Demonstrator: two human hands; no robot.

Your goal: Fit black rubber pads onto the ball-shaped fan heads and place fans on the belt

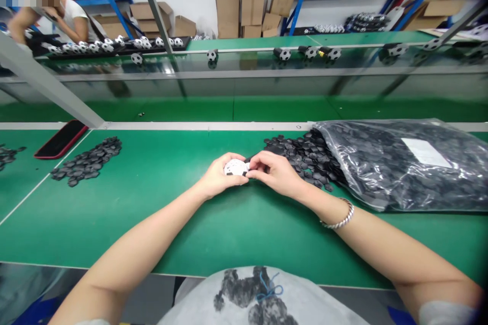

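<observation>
My left hand [223, 176] is closed around a small white-and-black toy soccer ball [235, 167], holding it just above the green table. At the ball's right edge, the thumb and fingers of my right hand [275, 172] are pinched together. Whatever lies between those fingertips is too small and covered to make out. A dark part shows behind the ball, partly hidden by my fingers. Close beyond my right hand spreads a heap of flat black pieces [301, 150], spilling from a clear plastic bag [385, 172].
Another pile of black pieces [89, 161] lies on the left, beside a red-edged phone [62, 139]. Past the table's pale rail [229, 126] runs a conveyor [244, 67] carrying soccer balls with black parts. A person [72, 18] sits across it at the far left.
</observation>
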